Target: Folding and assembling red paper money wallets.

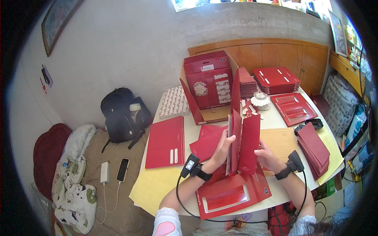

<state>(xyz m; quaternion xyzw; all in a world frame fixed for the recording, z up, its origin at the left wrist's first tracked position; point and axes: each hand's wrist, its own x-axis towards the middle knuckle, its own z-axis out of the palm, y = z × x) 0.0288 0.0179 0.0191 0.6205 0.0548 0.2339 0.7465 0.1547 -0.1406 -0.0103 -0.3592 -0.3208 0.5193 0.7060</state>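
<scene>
Above the near middle of the table, several red paper wallets stand upright between my hands, their pale inner edges showing. My left hand grips them from the left with the thumb up. From the right, my right hand closes on the same wallets, thumb against the red face. Directly below lies an unfolded red card sleeve with a cut-out window. Loose red wallets lie beyond my left hand. How many pieces I hold cannot be made out.
An open display box with red packs stands behind. Around it are a red card stack, white tags, a brown card, fanned red wallets, a patterned stack and a large red sheet. Cables hang from both wrists.
</scene>
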